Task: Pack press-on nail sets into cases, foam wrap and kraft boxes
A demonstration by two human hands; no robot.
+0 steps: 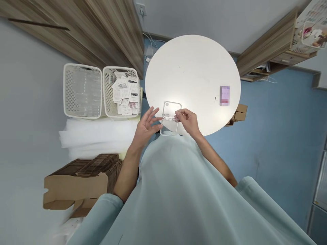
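A clear hinged plastic box point(171, 107) is opened out at the near edge of the round white table point(194, 61), one half lying over the tabletop and the other hanging toward my body. My right hand point(188, 119) is closed in a pinch at the box's right side, near the hinge. My left hand point(146, 127) is at the left side with its fingers spread, the thumb and one fingertip at or very close to the box's edge. Whether they touch it is hard to tell. A small round mark shows in the upper half's corner.
A phone-like object point(224, 96), blurred out, lies on the table's right side. To the left are a white basket point(65, 92) of clear plastic boxes, another basket point(105, 95) of printed cards, white foam sheets point(99, 134) and stacked flattened cardboard boxes point(76, 185).
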